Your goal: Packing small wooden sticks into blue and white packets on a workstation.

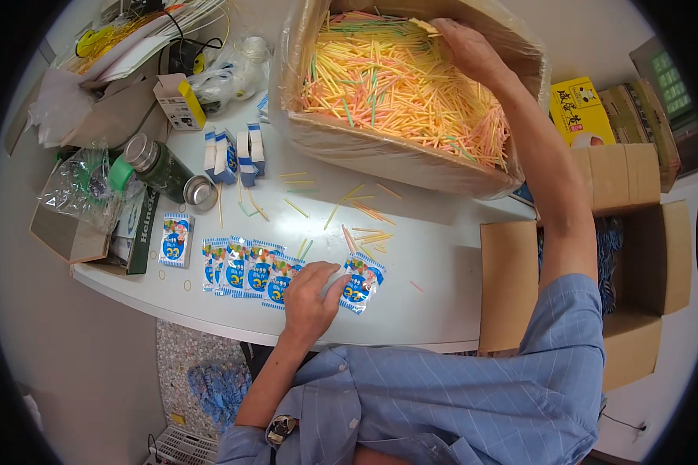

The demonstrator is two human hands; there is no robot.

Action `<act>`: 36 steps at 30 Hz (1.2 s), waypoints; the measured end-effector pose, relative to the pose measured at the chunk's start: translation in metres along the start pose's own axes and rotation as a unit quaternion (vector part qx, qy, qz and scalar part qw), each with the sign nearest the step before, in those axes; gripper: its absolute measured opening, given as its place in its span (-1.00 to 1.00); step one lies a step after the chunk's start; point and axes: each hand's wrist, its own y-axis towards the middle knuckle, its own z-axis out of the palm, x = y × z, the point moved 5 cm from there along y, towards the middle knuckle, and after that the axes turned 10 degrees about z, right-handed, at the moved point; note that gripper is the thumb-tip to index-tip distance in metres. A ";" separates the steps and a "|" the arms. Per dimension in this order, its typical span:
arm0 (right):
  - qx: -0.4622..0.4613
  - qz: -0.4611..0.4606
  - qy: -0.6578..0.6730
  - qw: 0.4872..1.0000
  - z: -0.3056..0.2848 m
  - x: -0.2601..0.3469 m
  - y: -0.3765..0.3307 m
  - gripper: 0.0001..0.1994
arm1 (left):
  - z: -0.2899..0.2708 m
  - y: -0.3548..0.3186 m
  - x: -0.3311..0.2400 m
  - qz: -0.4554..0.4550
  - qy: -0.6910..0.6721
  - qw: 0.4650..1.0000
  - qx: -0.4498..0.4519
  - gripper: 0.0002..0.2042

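My right hand [467,48] reaches into a large cardboard box [380,151] lined with clear plastic and filled with thin yellow, pink and green sticks [395,85]; its fingers dig into the pile at the far side. My left hand [309,298] rests on the white table [434,294], fingers pressing on a row of small blue and white sachets [244,267]. One sachet [362,283] lies just right of that hand. Another sachet [176,240] lies apart at the left. Loose sticks [364,213] are scattered on the table between box and sachets.
An open brown carton [636,256] stands at the right, with a yellow box [578,112] behind it. At the left are a dark green bottle [159,163], small blue and white cartons [233,151], plastic bags and clutter. Blue items lie on the floor [217,387].
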 end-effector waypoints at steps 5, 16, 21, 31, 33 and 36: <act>0.013 0.083 0.094 0.992 -0.057 0.024 -0.017 -0.76 | -0.022 0.015 -0.008 -0.039 -0.076 0.994 -0.061 -0.82; 0.643 0.190 0.632 0.389 -0.018 0.276 -0.176 -0.72 | -0.036 0.070 -0.026 -0.072 -0.495 0.860 -0.102 -0.54; 0.612 0.221 0.701 0.292 0.042 0.305 -0.203 -0.74 | -0.011 0.033 0.011 -0.175 -0.383 0.907 -0.006 -0.61; 0.389 0.072 0.535 0.746 0.080 0.298 -0.176 -0.75 | -0.042 0.025 -0.002 -0.160 -0.251 0.919 -0.260 -0.50; 0.296 0.137 0.613 0.720 0.090 0.275 -0.164 -0.75 | -0.045 0.012 0.015 -0.136 -0.173 0.952 -0.212 -0.62; 0.156 0.210 0.584 0.769 0.099 0.258 -0.172 -0.76 | -0.022 -0.011 0.002 -0.150 -0.078 0.979 -0.114 -0.67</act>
